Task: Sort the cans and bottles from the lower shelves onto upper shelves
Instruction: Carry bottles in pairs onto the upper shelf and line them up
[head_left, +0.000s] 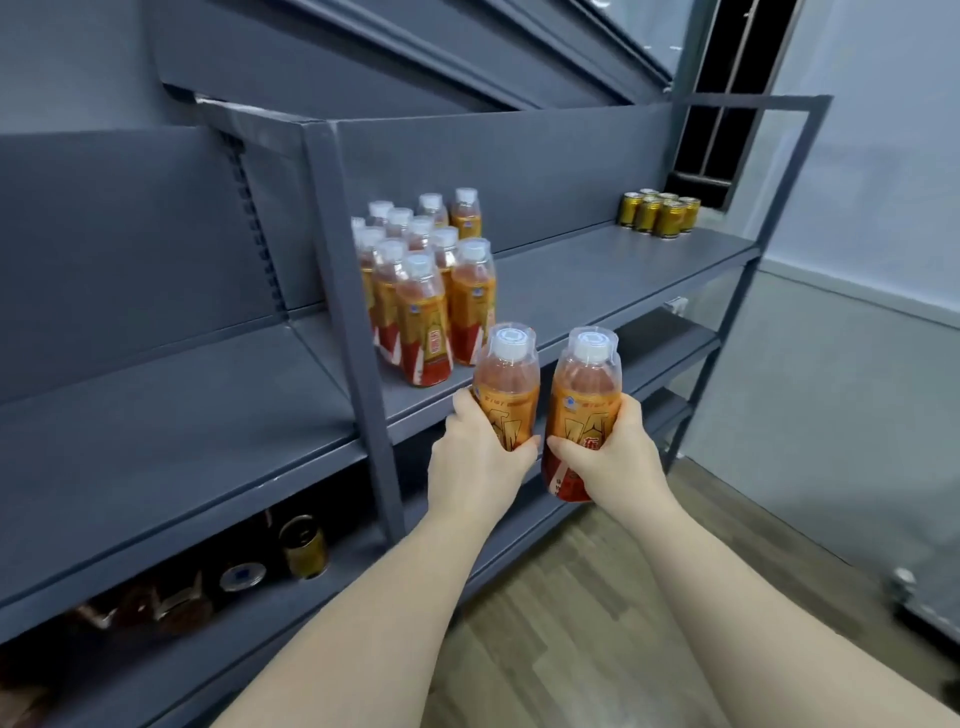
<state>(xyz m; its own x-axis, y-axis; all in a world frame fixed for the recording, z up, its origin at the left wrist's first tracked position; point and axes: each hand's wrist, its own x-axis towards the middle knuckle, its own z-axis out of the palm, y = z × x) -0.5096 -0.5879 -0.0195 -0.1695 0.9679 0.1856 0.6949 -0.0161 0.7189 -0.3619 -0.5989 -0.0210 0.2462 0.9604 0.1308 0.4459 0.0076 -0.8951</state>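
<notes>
While you hold one orange drink bottle (506, 384) upright in your left hand (478, 457), fingers curled round its label, your right hand (618, 452) grips a second bottle (584, 410) the same way, just beside the first. Both are raised in front of the front edge of the grey upper shelf (597, 280). On that shelf, just behind them to the left, a group of matching bottles (421, 280) stands upright in close rows. Well apart, at the shelf's far right end, stands a cluster of gold cans (657, 213). Lower left, on a dim lower shelf (322, 587), one gold can (304, 545) stands near some fallen bottles (156, 603). A wood-pattern floor (571, 597) lies beneath your arms.
</notes>
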